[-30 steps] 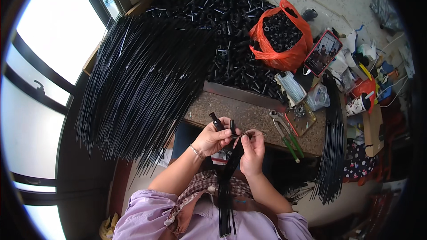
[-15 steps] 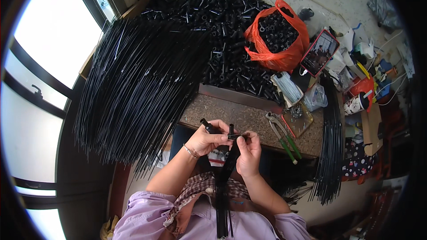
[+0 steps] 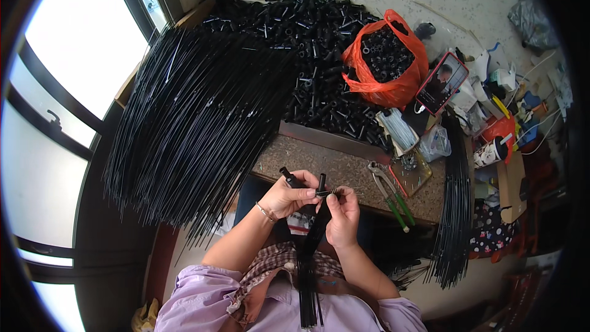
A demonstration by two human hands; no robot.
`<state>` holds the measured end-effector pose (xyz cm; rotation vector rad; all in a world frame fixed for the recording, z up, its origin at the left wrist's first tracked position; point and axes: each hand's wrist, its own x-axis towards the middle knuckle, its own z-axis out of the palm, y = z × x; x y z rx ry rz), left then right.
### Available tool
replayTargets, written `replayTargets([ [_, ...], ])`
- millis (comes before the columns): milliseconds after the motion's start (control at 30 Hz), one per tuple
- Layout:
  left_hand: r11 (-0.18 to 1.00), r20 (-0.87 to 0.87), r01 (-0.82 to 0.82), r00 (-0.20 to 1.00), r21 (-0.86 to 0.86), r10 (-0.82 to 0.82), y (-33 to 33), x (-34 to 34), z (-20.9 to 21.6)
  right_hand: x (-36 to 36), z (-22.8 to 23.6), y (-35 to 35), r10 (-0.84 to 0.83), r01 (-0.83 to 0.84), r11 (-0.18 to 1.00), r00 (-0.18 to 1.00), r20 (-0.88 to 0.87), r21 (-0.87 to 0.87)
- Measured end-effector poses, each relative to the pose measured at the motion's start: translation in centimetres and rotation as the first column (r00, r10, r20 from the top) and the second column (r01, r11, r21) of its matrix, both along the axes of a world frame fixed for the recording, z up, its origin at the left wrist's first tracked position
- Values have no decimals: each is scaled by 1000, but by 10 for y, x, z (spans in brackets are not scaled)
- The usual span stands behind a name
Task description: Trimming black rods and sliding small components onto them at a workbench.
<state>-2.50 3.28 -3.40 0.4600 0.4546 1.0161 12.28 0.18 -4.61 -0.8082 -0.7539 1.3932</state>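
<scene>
Both my hands meet over my lap, just off the near edge of the speckled table (image 3: 301, 158). In my closed left hand (image 3: 279, 200) is a short black tubular part (image 3: 287, 175), its end poking out above the fingers. A second black tube (image 3: 322, 182) stands upright between the two hands. My right hand (image 3: 344, 218) pinches thin dark pieces at its fingertips, too small to make out, beside that tube. Below the hands, a bundle of black rods (image 3: 310, 264) hangs down over my lap and shirt.
Long thin black rods (image 3: 190, 117) lie in a big heap at left. Black tubular parts (image 3: 319, 95) fill a tray behind the table edge. An orange bag (image 3: 393, 89) holds small black parts. Green-handled pliers (image 3: 393, 197), a phone (image 3: 442, 83) and more rods (image 3: 452, 227) are at right.
The view has shifted slightly, so the table's things sit a little lower. Both hands stay together in nearly the same pose, and the phone's picture has changed.
</scene>
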Motion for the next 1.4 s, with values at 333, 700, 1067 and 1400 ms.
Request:
replayTargets([
  [333,997,-2,28,1000,65,-28,3,-4,4,0,-4,3,47,-46,999,999,-5,25],
  [700,999,-43,-18,999,49,20,3,-2,6,-1,0,5,96,-96,995,994,-46,-2],
  [1067,826,-580,-85,673,557,460,-13,8,14,-4,3,4,67,-68,998,995,-81,-12],
  [1400,427,-493,252,349,868,797,-5,1,33,2,1,4,176,-204,975,949,-263,-86],
])
